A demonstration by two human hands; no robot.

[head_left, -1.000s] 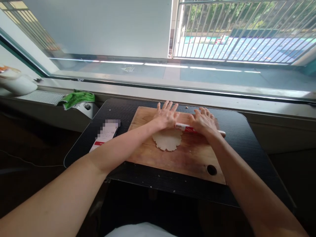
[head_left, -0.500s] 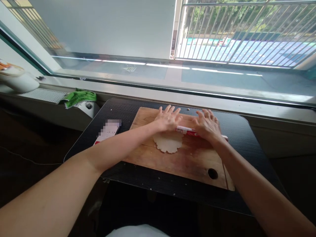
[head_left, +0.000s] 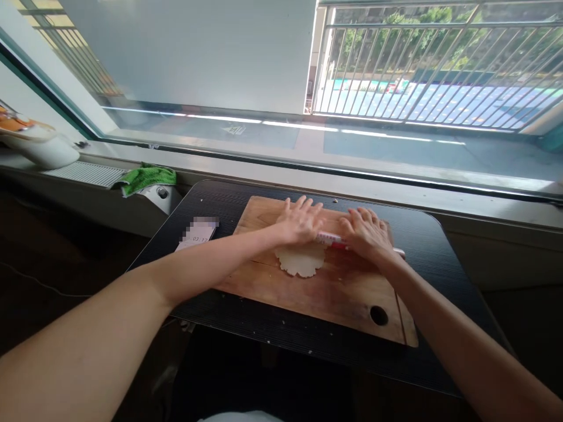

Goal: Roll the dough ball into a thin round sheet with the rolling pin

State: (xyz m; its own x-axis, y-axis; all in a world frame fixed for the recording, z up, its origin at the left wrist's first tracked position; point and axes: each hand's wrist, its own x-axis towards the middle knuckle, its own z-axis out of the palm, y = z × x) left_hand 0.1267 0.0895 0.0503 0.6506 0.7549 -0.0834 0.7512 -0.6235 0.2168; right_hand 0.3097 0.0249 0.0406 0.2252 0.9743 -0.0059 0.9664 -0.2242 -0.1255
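Observation:
A rolling pin (head_left: pixel 333 240) with a red-and-white printed wrap lies crosswise on a wooden cutting board (head_left: pixel 308 299). My left hand (head_left: pixel 301 221) rests flat over its left part, fingers stretched out and spread. Over the right part lies my right hand (head_left: pixel 365 231), palm down with the fingers extended. The pin's right end sticks out past my right wrist. A thin, round sheet of dough (head_left: pixel 301 262) with a ragged edge is on the board, just below my left hand. Its far edge is hidden by the hand and the pin.
The board sits on a black table (head_left: pixel 422 234) with small crumbs on it. At the left lies a phone (head_left: pixel 196 231), partly pixelated. A green cloth (head_left: pixel 147 177) hangs on the ledge beside a white pot (head_left: pixel 46 143). Behind the table runs a large window.
The pin has turned, so more white print shows on its wrap, and both hands have shifted slightly with it. The whole view has also moved a little.

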